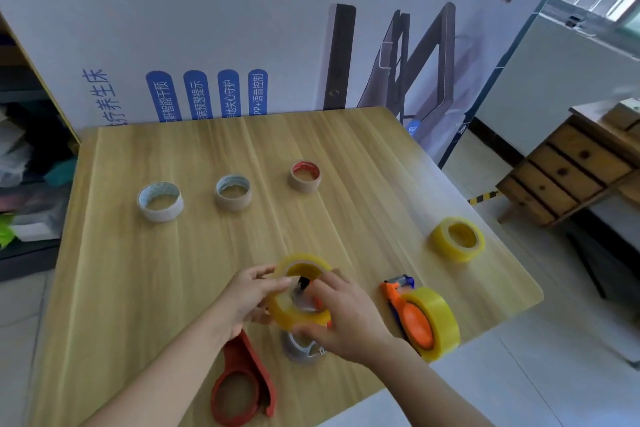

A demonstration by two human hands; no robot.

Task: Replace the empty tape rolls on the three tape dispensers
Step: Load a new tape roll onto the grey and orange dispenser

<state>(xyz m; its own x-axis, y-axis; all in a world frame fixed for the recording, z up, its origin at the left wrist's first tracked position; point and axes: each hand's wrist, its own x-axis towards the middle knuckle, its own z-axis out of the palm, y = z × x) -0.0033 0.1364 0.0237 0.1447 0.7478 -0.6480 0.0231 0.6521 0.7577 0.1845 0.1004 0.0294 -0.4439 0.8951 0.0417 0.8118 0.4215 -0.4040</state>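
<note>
My left hand (247,298) and my right hand (341,314) both grip a full yellow tape roll (298,291) held just above the table, around an orange dispenser (317,300) that is mostly hidden inside it. An orange dispenser loaded with yellow tape (424,319) lies to the right. A red dispenser frame (242,388) with no roll lies near the front edge. A spare yellow roll (457,239) sits at the right. Three empty cores stand in a row farther back: white (160,201), tan (232,192), and red-lined (304,176).
The wooden table (173,288) ends close on the right and front. A small grey empty core (301,348) lies under my right hand. A printed board (242,28) stands behind the table. A wooden drawer chest (568,173) stands on the floor to the right.
</note>
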